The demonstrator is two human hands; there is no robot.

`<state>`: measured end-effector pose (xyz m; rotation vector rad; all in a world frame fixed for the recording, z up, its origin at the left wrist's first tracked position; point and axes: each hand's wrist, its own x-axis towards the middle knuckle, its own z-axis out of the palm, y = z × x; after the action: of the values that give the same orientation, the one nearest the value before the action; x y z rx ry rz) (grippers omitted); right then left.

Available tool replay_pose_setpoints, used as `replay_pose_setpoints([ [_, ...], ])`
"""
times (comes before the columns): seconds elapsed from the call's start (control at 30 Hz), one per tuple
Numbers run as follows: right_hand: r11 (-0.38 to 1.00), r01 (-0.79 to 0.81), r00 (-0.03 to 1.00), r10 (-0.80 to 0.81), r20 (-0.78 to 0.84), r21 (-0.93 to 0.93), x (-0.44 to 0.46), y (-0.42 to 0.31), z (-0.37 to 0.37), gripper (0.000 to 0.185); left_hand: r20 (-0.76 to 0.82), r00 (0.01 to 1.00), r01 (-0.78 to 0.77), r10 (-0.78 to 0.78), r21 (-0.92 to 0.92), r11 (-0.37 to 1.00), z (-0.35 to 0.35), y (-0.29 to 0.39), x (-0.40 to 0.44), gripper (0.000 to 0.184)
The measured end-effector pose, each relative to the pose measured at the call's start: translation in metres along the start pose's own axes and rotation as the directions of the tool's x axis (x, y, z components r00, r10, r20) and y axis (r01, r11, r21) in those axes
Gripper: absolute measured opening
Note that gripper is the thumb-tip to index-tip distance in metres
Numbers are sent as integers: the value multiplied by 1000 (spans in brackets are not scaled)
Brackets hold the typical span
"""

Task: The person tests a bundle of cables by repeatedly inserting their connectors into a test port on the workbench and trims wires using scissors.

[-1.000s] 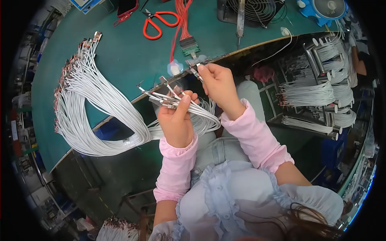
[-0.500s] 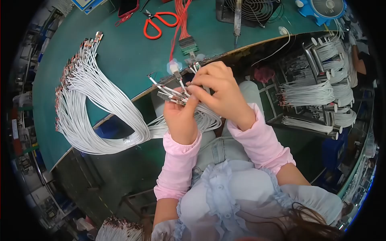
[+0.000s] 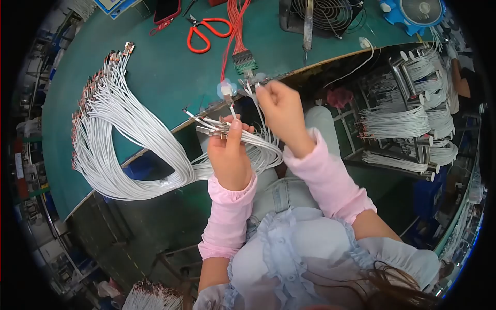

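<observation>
My left hand [image 3: 231, 160] is closed around several white cables [image 3: 264, 155], whose metal plug ends [image 3: 206, 131] stick out past the fingers. One held cable runs up to a plug at a white and clear blob [image 3: 226, 90] on the bench edge. My right hand [image 3: 284, 111] is in a pinch by the edge, apparently on a white cable end; the fingers partly hide it. Just beyond its fingertips is a green circuit board [image 3: 244, 62] with red wires [image 3: 238, 31] and a metal connector.
A large bundle of white cables [image 3: 150, 137] lies over the green bench [image 3: 170, 67] at left. Red-handled cutters [image 3: 198, 40], a phone [image 3: 166, 9], a fan [image 3: 325, 15] and a soldering iron [image 3: 308, 26] are behind. More cables hang on a rack [image 3: 408, 82] at right.
My right hand has moved away from my left hand, up toward the connector by the circuit board. My left hand has shifted slightly down and still holds the cables.
</observation>
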<state>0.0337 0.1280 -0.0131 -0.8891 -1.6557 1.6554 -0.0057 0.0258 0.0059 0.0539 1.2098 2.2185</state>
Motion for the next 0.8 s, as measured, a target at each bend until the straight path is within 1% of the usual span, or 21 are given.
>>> replay_pose_setpoints([
  [0.07,999,-22,999,22,33,-24,-2,3,-1,23,-21,1000,15,-15,23,1000,-3,-1,0,17],
  [0.23,999,-30,999,29,39,13,2,5,-5,25,-9,1000,2,-1,50,999,-6,-9,2,17],
  [0.33,998,-45,997,43,59,33,4,4,-4,26,-32,999,0,2,46,999,-9,-11,5,19],
  [0.47,992,-108,992,104,71,66,8,0,-4,25,-32,999,3,-1,53,999,-10,-11,6,20],
  [0.6,998,-65,998,65,0,12,6,-5,-1,23,0,1000,-22,22,59,998,-8,-13,6,20],
  [0.7,991,-92,982,106,156,-98,12,-13,-16,20,3,1000,-4,4,75,997,-4,-12,1,20],
  [0.73,992,-84,983,98,155,-95,14,-15,-20,20,-2,1000,3,-2,81,997,-3,-11,0,20],
  [0.77,936,265,963,-244,117,-233,18,-16,-23,20,1,1000,-5,5,78,997,-2,-11,1,20],
  [0.8,742,561,821,-556,131,-367,21,-17,-25,19,21,1000,-4,2,87,996,-2,-12,2,19],
])
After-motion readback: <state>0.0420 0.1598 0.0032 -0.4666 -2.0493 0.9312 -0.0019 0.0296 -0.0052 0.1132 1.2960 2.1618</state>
